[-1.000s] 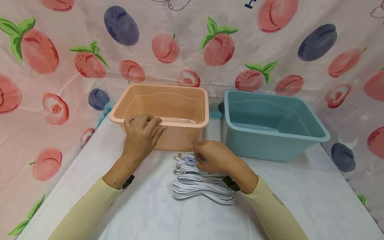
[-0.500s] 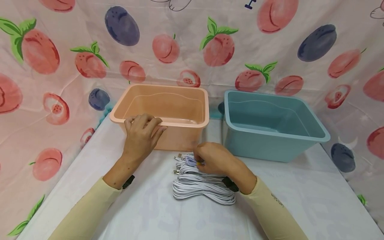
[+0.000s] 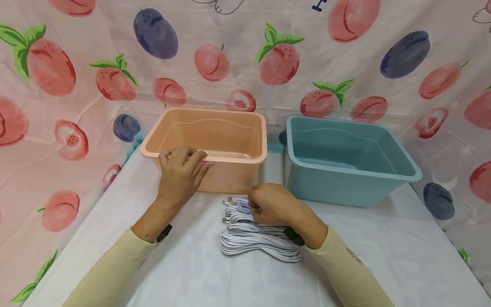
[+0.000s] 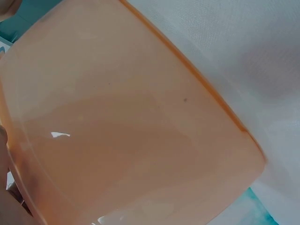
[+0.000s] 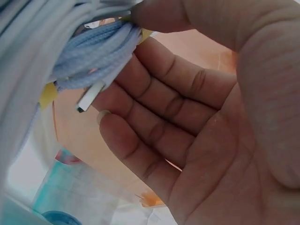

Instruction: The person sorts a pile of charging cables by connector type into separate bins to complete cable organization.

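Note:
My left hand (image 3: 177,175) grips the front rim of an orange plastic bin (image 3: 227,177), its fingers hooked over the edge and its thumb along the outside. Between thumb and fingers, my right hand (image 3: 275,205) pinches a coiled pale blue braided cable (image 5: 96,51) by its yellow tie (image 5: 144,34). A white plug end (image 5: 90,97) hangs from that coil in the right wrist view. Below the right hand in the head view, coiled white cables (image 3: 255,241) lie bunched on the table, partly hidden by the wrist. Several metal plugs stick out at their left.
A teal bin (image 3: 333,187) stands to the right of the orange one, with a narrow gap between them. Both have nothing visible inside. A white cloth (image 3: 199,264) covers the table, and a fruit-print sheet (image 3: 238,25) hangs behind and at the sides.
My right hand has shifted very slightly toward me at the cable coil. The left hand stays where it was on the rim.

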The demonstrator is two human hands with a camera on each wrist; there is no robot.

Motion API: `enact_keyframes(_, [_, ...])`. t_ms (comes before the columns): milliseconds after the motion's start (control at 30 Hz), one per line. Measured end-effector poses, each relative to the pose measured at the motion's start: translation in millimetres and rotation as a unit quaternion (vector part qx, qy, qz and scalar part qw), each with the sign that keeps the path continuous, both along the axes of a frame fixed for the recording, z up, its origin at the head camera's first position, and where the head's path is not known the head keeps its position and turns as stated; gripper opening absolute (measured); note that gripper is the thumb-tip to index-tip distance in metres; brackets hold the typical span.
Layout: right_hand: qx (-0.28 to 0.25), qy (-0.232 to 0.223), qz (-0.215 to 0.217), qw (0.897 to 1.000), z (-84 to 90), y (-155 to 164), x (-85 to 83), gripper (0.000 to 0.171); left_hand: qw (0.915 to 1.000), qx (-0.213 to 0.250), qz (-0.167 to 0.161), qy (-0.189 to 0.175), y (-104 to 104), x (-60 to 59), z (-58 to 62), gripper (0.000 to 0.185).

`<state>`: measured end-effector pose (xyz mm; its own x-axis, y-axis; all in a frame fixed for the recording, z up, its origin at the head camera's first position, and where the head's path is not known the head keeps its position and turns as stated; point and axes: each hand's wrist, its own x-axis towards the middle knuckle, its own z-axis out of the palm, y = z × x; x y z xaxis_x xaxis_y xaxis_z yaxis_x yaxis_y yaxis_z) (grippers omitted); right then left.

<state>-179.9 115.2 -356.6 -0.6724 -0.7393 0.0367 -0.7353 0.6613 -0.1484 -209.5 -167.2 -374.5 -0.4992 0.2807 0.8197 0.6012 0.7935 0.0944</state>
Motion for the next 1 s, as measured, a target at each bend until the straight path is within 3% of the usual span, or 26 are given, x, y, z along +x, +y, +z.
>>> enact_keyframes(1000, [-0.017, 0.063, 0.001, 0.998, 8.7, -1.2, 3.1, 0.017, 0.9999, -0.002, 0.001, 0.012, 0.5, -3.0, -0.8, 0.03])
